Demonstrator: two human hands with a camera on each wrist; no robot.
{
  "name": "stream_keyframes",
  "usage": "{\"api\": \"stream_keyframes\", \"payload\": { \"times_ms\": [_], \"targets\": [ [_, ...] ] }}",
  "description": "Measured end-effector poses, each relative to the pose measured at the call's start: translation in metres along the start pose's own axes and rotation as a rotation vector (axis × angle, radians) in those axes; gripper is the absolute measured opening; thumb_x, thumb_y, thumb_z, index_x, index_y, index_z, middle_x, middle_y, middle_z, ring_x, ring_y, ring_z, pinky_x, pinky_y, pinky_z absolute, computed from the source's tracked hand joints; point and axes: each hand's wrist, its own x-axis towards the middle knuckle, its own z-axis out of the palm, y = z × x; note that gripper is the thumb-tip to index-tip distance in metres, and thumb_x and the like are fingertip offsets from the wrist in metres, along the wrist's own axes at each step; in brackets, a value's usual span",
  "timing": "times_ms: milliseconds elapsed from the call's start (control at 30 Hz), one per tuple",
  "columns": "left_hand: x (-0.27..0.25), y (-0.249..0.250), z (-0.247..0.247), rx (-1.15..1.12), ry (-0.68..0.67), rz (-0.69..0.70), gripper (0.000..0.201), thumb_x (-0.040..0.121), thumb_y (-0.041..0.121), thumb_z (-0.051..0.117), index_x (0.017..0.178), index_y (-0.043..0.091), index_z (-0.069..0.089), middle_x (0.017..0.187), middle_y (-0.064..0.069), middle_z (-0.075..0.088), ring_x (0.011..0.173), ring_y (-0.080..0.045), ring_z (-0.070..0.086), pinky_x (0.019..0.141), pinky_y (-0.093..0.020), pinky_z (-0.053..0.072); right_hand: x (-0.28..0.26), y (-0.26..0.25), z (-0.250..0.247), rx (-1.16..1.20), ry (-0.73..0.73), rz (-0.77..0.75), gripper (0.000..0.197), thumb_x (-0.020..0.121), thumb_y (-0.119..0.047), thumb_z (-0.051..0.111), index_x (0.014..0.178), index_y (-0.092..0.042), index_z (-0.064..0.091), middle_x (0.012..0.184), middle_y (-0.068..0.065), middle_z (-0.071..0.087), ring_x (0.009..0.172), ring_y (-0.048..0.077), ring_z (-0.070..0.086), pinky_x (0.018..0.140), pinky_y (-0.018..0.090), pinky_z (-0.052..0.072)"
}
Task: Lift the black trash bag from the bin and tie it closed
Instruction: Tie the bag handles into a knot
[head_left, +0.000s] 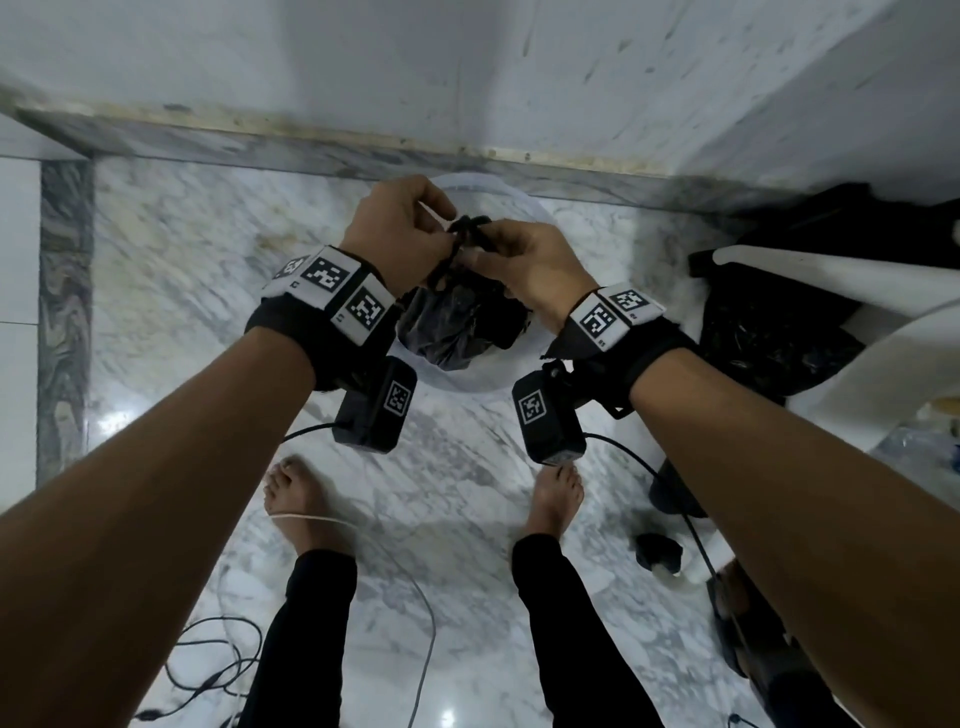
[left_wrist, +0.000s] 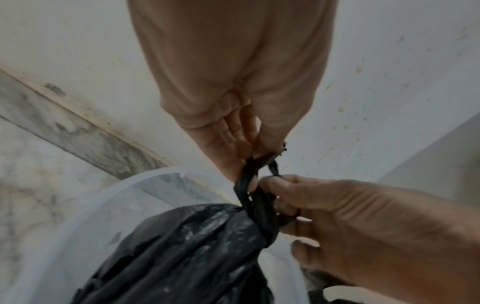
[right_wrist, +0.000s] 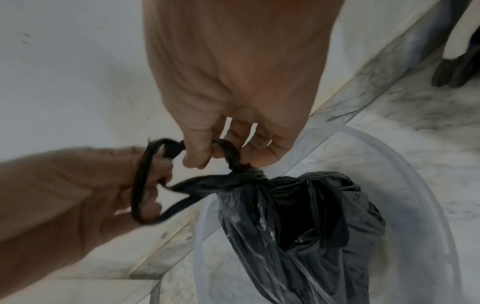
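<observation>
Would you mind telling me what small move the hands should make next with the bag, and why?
Probably pull the two strands apart to cinch the knot. The left hand and right hand each pinch a twisted strand of the black trash bag, which hangs above the bin; the loop above its neck looks slack.

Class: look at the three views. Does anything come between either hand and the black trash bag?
Nothing visible does. The left hand and right hand both grip the twisted neck of the black trash bag directly, above the bin.
</observation>
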Motion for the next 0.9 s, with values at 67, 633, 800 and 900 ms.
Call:
{"api": "stream_keyframes", "payload": {
  "times_ms": [67, 633, 800, 900],
  "targets": [
    [0.001, -0.008, -0.004, 0.107, 0.040, 0.003, 0.019, 0.078, 0.012, 0.059, 0.095, 0.015, 0.066, 0.071, -0.004, 0.065, 0.076, -0.031, 0.069, 0.077, -0.045, 0.060, 0.001, 0.003, -0.009, -0.014, 0.055, 0.030, 0.006, 0.083, -0.017, 0.070, 0.078, -0.019, 0.067, 0.070, -0.004, 0.064, 0.057, 0.000, 0.059, 0.059, 0.016, 0.046],
    [0.005, -0.070, 0.001, 0.712, 0.172, -0.196, 0.023, 0.082, 0.016, 0.051, 0.101, 0.008, 0.063, 0.132, -0.012, 0.040, 0.125, -0.034, 0.041, 0.109, -0.066, 0.021, 0.014, 0.038, -0.039, -0.760, 0.372, 0.353, 0.024, 0.084, -0.014, 0.053, 0.100, 0.002, 0.060, 0.134, 0.015, 0.036, 0.070, 0.027, 0.044, 0.073, 0.033, 0.044],
    [0.005, -0.086, 0.011, 0.793, 0.134, -0.184, 0.029, 0.079, 0.015, 0.053, 0.106, 0.010, 0.062, 0.148, -0.008, 0.028, 0.146, -0.030, 0.013, 0.109, -0.074, 0.005, 0.024, 0.049, -0.044, -0.814, 0.325, 0.410, 0.014, 0.084, -0.019, 0.052, 0.092, -0.008, 0.054, 0.139, 0.017, 0.035, 0.102, 0.034, 0.052, 0.075, 0.034, 0.038],
    [0.005, -0.093, 0.012, 0.828, 0.103, -0.199, 0.028, 0.079, 0.016, 0.053, 0.106, 0.012, 0.061, 0.149, -0.007, 0.026, 0.147, -0.031, 0.008, 0.108, -0.074, 0.004, 0.028, 0.057, -0.044, -0.839, 0.316, 0.442, 0.014, 0.082, -0.018, 0.053, 0.092, -0.008, 0.056, 0.137, 0.014, 0.037, 0.109, 0.037, 0.052, 0.074, 0.034, 0.039]
  ]
}}
